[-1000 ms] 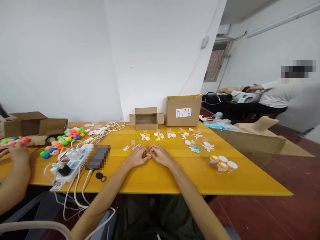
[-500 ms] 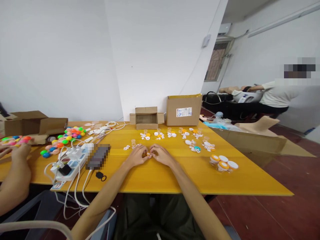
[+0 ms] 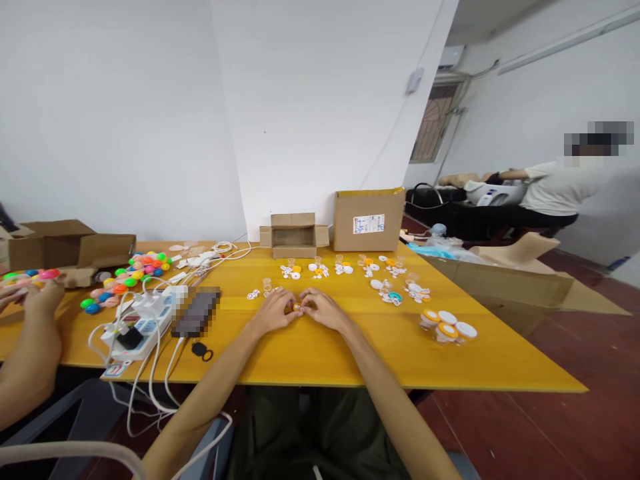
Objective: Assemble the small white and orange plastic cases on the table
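My left hand and my right hand meet above the middle of the table, fingers bent in a pinch. Between the fingertips is a small orange-and-white round part, mostly covered, and both hands grip it. Just beyond my left hand are a clear small cup and white pieces with dark dots. Farther back lie several groups of clear cups, white discs and orange rings. One group has a teal ring. Closed clear jars with orange-and-white lids stand together on the right.
An open carton and a larger closed box stand at the back. Left are a power strip with white cables, a dark phone-like device, and colourful balls. A co-worker's hands work at far left.
My hands stay in nearly the same place and keep hold of the small part. At far left, the co-worker's hand has shifted slightly among the balls.
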Available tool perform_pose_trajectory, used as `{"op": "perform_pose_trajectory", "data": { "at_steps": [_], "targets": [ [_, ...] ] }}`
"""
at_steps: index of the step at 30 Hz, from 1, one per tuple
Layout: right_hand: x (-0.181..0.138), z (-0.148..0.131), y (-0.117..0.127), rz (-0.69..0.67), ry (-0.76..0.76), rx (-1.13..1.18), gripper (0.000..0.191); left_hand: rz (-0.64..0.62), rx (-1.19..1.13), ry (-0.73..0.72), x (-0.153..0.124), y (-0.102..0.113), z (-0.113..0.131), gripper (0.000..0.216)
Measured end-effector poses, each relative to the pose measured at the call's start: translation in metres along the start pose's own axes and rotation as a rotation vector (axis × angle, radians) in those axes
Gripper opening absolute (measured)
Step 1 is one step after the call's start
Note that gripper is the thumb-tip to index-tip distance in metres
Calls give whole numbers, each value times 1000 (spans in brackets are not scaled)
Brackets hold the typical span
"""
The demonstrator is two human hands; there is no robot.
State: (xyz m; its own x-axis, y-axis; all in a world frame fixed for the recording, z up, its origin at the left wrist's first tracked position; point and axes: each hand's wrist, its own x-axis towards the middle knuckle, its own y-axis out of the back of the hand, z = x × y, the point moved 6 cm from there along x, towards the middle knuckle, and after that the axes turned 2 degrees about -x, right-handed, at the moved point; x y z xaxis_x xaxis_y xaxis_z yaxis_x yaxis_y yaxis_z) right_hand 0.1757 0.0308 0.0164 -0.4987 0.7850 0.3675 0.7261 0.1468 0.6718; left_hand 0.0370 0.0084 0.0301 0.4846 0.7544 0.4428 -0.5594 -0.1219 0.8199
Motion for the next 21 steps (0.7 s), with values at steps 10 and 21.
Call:
{"op": "perform_pose_trajectory", "data": {
  "at_steps": [10, 21],
  "targets": [
    [4, 14, -7, 24, 18, 91, 12, -8, 31, -12, 0, 1, 3, 22],
    [4, 13, -8, 34, 3, 101, 15, 14, 47, -52, 0, 2, 4, 23]
  ]
}}
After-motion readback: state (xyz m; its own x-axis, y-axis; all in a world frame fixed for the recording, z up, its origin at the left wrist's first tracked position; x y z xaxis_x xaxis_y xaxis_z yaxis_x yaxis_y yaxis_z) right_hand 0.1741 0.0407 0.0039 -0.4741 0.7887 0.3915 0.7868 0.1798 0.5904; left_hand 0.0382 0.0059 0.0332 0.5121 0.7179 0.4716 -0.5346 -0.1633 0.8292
